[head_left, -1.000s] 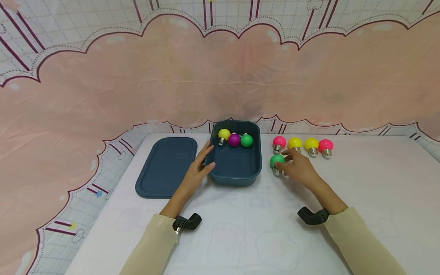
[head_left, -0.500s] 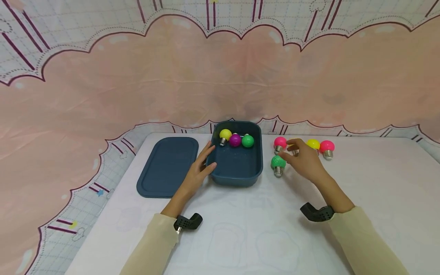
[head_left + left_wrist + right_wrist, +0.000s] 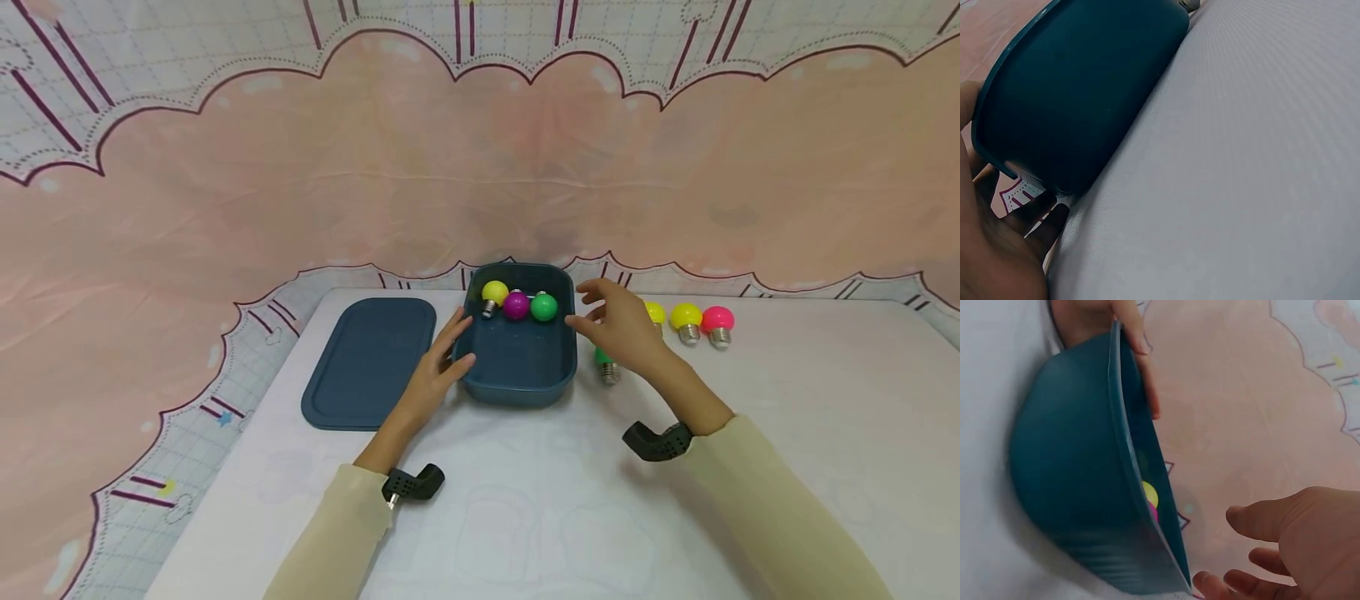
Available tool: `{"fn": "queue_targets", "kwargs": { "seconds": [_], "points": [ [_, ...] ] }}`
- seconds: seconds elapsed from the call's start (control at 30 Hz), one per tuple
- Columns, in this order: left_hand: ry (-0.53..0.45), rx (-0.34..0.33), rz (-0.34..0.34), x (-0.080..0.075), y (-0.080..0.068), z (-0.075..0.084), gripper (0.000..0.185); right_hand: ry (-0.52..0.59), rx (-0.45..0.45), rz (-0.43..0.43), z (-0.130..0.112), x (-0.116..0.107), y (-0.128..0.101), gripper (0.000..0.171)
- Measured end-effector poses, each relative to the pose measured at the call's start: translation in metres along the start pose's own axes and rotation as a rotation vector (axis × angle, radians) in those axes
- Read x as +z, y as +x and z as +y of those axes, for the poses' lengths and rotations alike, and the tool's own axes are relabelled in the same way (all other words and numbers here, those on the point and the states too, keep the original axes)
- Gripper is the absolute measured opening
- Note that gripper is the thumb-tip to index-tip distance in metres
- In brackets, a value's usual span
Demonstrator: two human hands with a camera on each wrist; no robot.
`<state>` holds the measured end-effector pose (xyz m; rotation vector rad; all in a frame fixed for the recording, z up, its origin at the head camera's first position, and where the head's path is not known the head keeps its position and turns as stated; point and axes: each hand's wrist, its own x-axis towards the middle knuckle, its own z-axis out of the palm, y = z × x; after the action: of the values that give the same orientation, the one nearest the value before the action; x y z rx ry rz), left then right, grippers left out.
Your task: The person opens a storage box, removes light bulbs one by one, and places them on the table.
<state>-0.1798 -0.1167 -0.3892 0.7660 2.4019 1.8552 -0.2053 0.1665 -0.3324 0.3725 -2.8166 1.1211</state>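
My left hand [image 3: 433,375] rests against the left rim of the dark blue box [image 3: 517,379], fingers fairly straight along the wall with the thumb on the near corner; it steadies the box rather than wrapping it, and the left wrist view shows the palm [image 3: 988,250] touching the box wall [image 3: 1079,87]. My right hand [image 3: 618,329] hovers just over the box's right rim, fingers spread and loosely bent; from the head view and the right wrist view [image 3: 1291,540] I see nothing held in it, so relaxed and empty. Inside the box, lined up at the far wall, sit a yellow bulb [image 3: 494,294], a purple bulb [image 3: 516,305] and a green bulb [image 3: 543,307]. On the white table [image 3: 787,400] to the right of the box lies a second green bulb [image 3: 604,365], mostly hidden under my right hand, only its lower part and metal base showing. Farther right stands a row: a yellow bulb half covered by the hand [image 3: 655,313], another yellow one [image 3: 686,318] and a pink bulb [image 3: 717,320]. The box lid [image 3: 367,362] lies flat, left of the box, just beside my left hand.
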Motion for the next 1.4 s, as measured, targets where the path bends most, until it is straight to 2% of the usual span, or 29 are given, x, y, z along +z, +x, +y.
{"fn": "queue_targets", "kwargs": {
  "seconds": [0.33, 0.5, 0.7, 1.07, 1.33, 1.4],
  "points": [
    [-0.004, -0.001, -0.002, -0.001, -0.001, -0.001, 0.054, 0.029, -0.089, -0.111, -0.013, 0.014, 0.027, 0.051],
    [-0.003, -0.002, -0.001, -0.001, -0.001, 0.0, 0.054, -0.015, -0.12, -0.153, -0.015, 0.023, 0.041, 0.052],
    [0.002, -0.004, -0.001, 0.0, -0.001, 0.002, 0.054, -0.074, -0.124, -0.159, -0.014, 0.029, 0.053, 0.054],
    [0.013, 0.006, 0.004, -0.001, -0.001, 0.002, 0.054, -0.179, -0.134, -0.202, -0.013, 0.038, 0.067, 0.054],
    [0.011, 0.016, 0.007, -0.001, -0.002, 0.003, 0.053, -0.28, -0.124, -0.28, -0.013, 0.037, 0.076, 0.053],
    [0.012, 0.035, 0.014, -0.002, 0.0, -0.007, 0.053, -0.295, -0.13, -0.294, -0.013, 0.036, 0.077, 0.052]
  ]
}}
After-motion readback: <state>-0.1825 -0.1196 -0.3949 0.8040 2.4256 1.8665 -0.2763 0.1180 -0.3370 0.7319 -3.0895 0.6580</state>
